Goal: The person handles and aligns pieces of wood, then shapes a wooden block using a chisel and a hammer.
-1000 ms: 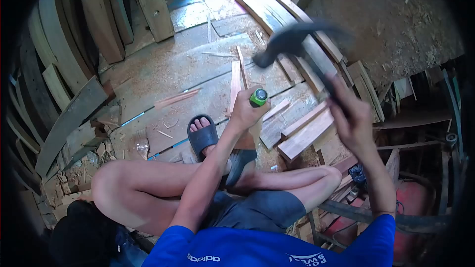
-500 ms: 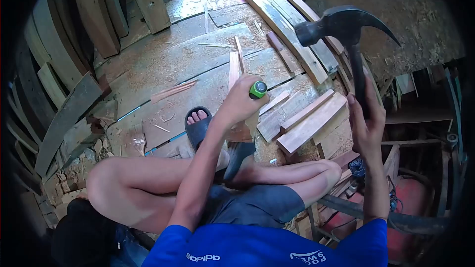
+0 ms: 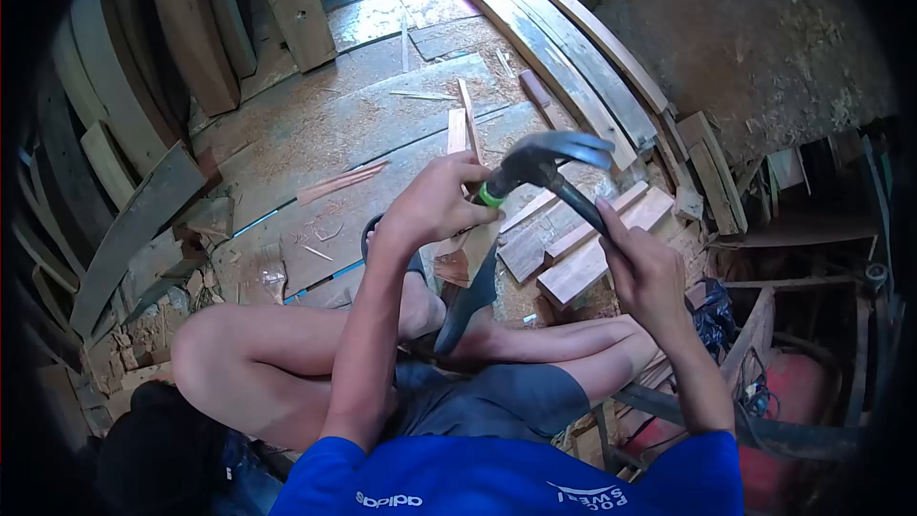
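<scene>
My left hand [image 3: 441, 203] is wrapped round a tool with a green handle [image 3: 490, 195], held upright above a piece of wood [image 3: 466, 260] near my feet. The tool's lower end is hidden behind my fingers. In my right hand [image 3: 648, 272] is a claw hammer [image 3: 541, 164], gripped by its dark shaft. The hammer's head is at the top of the green handle, and its claw points to the right. Just right of the tool, cut wood blocks [image 3: 600, 247] lie on the floor.
Curved planks [image 3: 183, 24] lean at the left. Long boards [image 3: 559, 67] lie at the upper right. Shavings and thin sticks [image 3: 341, 182] are scattered over the plank floor [image 3: 315, 139]. A metal frame [image 3: 802, 434] with a red part stands at the lower right.
The hammer was raised at the right and has come down and left onto the green handle. My left hand has shifted slightly left and still holds the tool.
</scene>
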A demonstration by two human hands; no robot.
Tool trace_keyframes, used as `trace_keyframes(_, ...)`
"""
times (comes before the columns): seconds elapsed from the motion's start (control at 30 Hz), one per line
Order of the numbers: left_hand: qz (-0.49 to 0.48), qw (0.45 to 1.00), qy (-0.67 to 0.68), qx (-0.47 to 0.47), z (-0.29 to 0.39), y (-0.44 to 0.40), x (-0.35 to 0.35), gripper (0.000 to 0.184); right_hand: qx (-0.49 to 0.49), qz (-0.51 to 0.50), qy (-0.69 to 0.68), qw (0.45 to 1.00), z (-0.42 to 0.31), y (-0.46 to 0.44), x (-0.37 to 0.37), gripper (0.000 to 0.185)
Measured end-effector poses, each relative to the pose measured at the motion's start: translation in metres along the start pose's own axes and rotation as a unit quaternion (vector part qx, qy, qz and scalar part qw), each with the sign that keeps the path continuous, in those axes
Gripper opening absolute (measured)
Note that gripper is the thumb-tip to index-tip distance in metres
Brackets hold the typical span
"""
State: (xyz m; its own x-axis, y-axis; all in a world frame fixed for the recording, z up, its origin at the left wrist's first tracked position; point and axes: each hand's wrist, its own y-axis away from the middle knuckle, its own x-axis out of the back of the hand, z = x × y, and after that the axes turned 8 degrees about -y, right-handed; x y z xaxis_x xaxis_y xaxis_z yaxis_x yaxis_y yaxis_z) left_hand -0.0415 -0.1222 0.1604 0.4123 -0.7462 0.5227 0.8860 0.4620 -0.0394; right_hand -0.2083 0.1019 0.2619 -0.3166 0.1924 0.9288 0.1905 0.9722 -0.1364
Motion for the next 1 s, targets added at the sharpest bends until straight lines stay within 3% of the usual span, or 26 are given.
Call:
trace_keyframes(0.07, 0.017, 1.0, -0.007, 0.004, -0.002, 0.0, -0.002, 0.03, 0.004, 0.034, -0.074, 0.997, 0.002, -0.007, -0.003, 0.054)
trace_keyframes(0.17, 0.043, 0.991, -0.122, -0.036, 0.001, 0.0, 0.0, 0.032, -0.028, 0.161, -0.144, 0.976, -0.002, -0.009, 0.0, 0.056)
trace_keyframes(0.2, 0.036, 0.992, -0.12, -0.007, 0.003, 0.001, 0.0, 0.034, -0.029, 0.191, -0.175, 0.965, -0.003, -0.009, -0.005, 0.058)
trace_keyframes(0.3, 0.061, 0.984, -0.167, -0.017, 0.004, 0.002, -0.001, 0.038, 0.013, 0.051, -0.013, 0.999, 0.004, 0.0, -0.007, 0.057)
trace_keyframes(0.33, 0.058, 0.983, -0.175, -0.01, 0.003, 0.003, -0.001, 0.039, -0.024, -0.045, 0.075, 0.996, 0.002, 0.002, -0.003, 0.057)
trace_keyframes(0.43, 0.061, 0.98, -0.19, -0.003, -0.002, 0.003, -0.001, 0.044, -0.037, 0.019, -0.086, 0.995, 0.006, 0.002, -0.015, 0.057)
trace_keyframes(0.57, 0.072, 0.976, -0.203, -0.015, -0.003, 0.007, -0.002, 0.047, -0.059, 0.141, -0.171, 0.973, 0.005, 0.001, -0.03, 0.054)
trace_keyframes(0.6, 0.081, 0.974, -0.21, -0.019, -0.005, 0.007, -0.003, 0.047, -0.101, 0.099, -0.156, 0.978, 0.006, 0.004, -0.029, 0.054)
trace_keyframes(0.63, 0.091, 0.972, -0.215, -0.024, -0.007, 0.007, -0.003, 0.048, -0.011, 0.097, -0.095, 0.991, 0.011, 0.001, -0.032, 0.051)
trace_keyframes(0.7, 0.07, 0.977, -0.199, -0.013, -0.01, 0.006, 0.0, 0.047, -0.033, -0.045, 0.038, 0.998, 0.007, -0.001, -0.019, 0.048)
trace_keyframes(0.87, 0.063, 0.982, -0.178, -0.01, -0.025, 0.006, -0.01, 0.045, -0.007, 0.144, -0.136, 0.98, 0.003, -0.004, -0.039, 0.048)
trace_keyframes(0.93, 0.055, 0.983, -0.176, -0.014, -0.024, 0.004, -0.009, 0.045, -0.058, 0.108, -0.116, 0.986, 0.001, -0.002, -0.039, 0.048)
trace_keyframes(1.0, 0.042, 0.98, -0.193, -0.002, -0.02, 0.006, -0.003, 0.044, -0.006, 0.027, -0.029, 0.999, 0.008, -0.004, -0.038, 0.05)
